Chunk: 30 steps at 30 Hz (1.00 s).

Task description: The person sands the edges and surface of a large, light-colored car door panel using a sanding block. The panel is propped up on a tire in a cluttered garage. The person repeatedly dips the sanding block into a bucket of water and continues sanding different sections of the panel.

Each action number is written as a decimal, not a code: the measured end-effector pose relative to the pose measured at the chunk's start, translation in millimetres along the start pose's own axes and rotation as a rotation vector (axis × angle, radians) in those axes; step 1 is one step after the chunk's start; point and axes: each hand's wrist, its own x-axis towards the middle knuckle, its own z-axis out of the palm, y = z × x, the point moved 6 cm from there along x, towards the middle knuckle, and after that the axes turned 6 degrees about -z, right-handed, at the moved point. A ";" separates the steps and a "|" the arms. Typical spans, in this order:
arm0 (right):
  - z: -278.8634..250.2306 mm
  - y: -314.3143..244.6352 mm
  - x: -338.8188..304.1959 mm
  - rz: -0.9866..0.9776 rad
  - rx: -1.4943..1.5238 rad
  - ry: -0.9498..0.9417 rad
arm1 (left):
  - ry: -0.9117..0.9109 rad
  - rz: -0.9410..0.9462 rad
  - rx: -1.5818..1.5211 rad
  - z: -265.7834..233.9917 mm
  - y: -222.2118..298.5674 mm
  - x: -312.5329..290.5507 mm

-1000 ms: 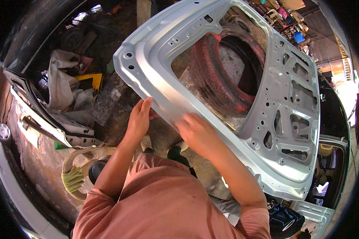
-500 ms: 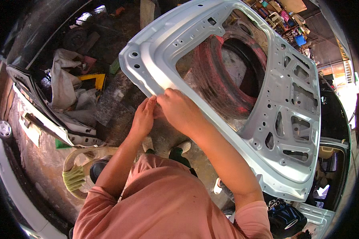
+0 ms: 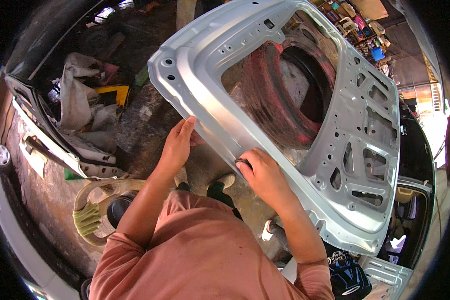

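A silver-grey car tailgate [image 3: 210, 100], with a large window opening and many cut-outs, lies across a worn tyre [image 3: 265, 95] with red marks. My left hand [image 3: 176, 146] grips the near edge of the tailgate, thumb on top and the other fingers hidden below it. Further right along that edge, my right hand [image 3: 266, 176] is closed around a small dark piece [image 3: 243, 163], pressed against the metal rim. Most of this piece is covered by my fingers, so its kind does not show.
Left of me stand a plastic chair [image 3: 80, 198] with a yellow-green cloth and another car panel [image 3: 85, 162]. Grey sheeting [image 3: 77, 95] lies beyond. A black bag [image 3: 347, 277] is at the lower right, near a dark car [image 3: 416, 220]. Crowded shelves [image 3: 360, 32] stand far right.
My right hand has slid right and nearer along the tailgate's edge, away from my left hand. The small dark piece now shows in it. My left hand has stayed nearly in place.
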 end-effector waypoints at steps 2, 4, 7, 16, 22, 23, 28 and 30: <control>-0.8 1.8 -12.8 -0.009 -0.067 -0.020 | -0.021 0.012 0.020 -0.7 1.1 0.8; -8.7 4.7 -30.6 -0.021 -0.151 -0.052 | -0.029 0.002 0.046 -3.1 0.0 1.1; -10.9 10.9 -46.6 -0.058 -0.209 -0.075 | -0.033 -0.021 0.069 -2.5 1.2 0.1; 11.5 -32.1 46.4 -0.146 -0.272 0.079 | -0.019 0.006 0.012 -0.5 -1.4 3.4; -3.0 -3.4 -20.8 -0.127 -0.297 0.025 | -0.039 -0.001 0.018 -1.8 1.9 1.4; -4.3 -2.1 -20.6 -0.124 -0.292 -0.017 | -0.033 -0.005 0.018 -1.7 -1.1 2.9; 5.5 -22.2 19.2 -0.176 -0.291 -0.020 | -0.038 -0.005 0.015 2.8 7.3 -3.2; 14.5 -35.8 54.6 -0.181 -0.285 0.062 | -0.029 -0.013 0.042 -0.8 2.4 0.4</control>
